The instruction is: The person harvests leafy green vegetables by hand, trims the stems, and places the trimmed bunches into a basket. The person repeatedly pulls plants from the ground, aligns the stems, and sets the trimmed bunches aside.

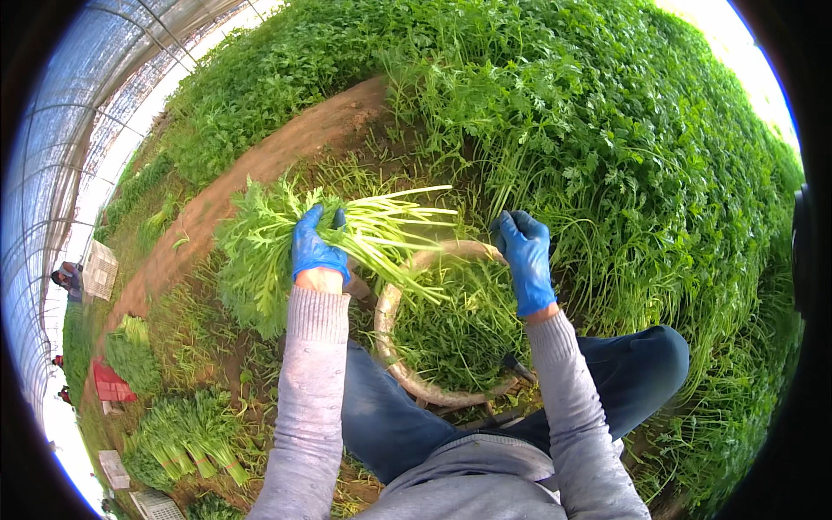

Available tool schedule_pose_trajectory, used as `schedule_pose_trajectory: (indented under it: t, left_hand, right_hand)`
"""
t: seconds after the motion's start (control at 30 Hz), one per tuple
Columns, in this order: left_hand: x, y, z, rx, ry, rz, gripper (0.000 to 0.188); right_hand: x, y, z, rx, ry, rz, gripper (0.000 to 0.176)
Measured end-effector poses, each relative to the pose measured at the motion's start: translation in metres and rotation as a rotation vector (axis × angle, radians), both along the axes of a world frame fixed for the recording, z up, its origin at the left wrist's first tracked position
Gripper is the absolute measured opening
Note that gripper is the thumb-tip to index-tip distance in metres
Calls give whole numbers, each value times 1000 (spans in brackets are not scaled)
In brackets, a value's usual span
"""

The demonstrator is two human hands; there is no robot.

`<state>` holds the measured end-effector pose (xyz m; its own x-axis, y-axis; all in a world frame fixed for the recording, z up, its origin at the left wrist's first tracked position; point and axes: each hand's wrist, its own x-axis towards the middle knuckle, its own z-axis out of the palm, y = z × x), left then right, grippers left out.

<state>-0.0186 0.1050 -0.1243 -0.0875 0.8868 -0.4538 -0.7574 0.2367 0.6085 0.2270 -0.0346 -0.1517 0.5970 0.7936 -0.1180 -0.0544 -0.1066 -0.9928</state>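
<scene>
My left hand (318, 246), in a blue glove, grips a bunch of leafy greens (260, 260), which look like garland chrysanthemum. Their leaves spread to the left and the pale cut stems point right. My right hand (525, 250), gloved the same way, has its fingers curled beside the standing stems; whether anything is held in them is hidden. Below and between both hands is a round container with a thick pale rim (388, 318), holding loose leaf trimmings (455, 325). A dark flat object (517, 365) rests at its lower right rim.
Dense uncut greens (624, 149) stand ahead and to the right. A bare dirt path (260, 175) curves along the left. Tied bundles (195, 442) lie on the ground at lower left, near a red item (114, 381) and plastic crates (101, 270). A person (70, 279) is far left.
</scene>
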Motion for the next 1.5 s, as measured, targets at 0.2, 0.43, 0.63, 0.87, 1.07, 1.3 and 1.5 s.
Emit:
schedule_pose_trajectory:
  t: [0.2, 0.43, 0.63, 0.87, 1.07, 1.3, 1.5]
  left_hand:
    - [18, -11, 8, 46, 17, -43, 22]
    - [17, -18, 17, 17, 47, 10, 29]
    - [22, -17, 16, 99, 42, 44, 23]
    - [25, -24, 12, 104, 132, -32, 33]
    - [24, -29, 14, 467, 1129, -133, 38]
    - [22, -18, 20, 515, 1686, -442, 46]
    - [33, -19, 9, 251, 675, -241, 25]
  right_hand:
    - [-66, 3, 8, 274, -786, 411, 20]
    - [-32, 8, 12, 100, -715, 65, 7]
    - [-85, -14, 6, 299, -992, 341, 25]
    - [-103, 25, -9, 222, -798, 336, 24]
    - [-53, 25, 11, 284, -665, 749, 27]
    - [-30, 16, 20, 373, -758, 853, 30]
    - [-36, 17, 17, 338, -889, 705, 22]
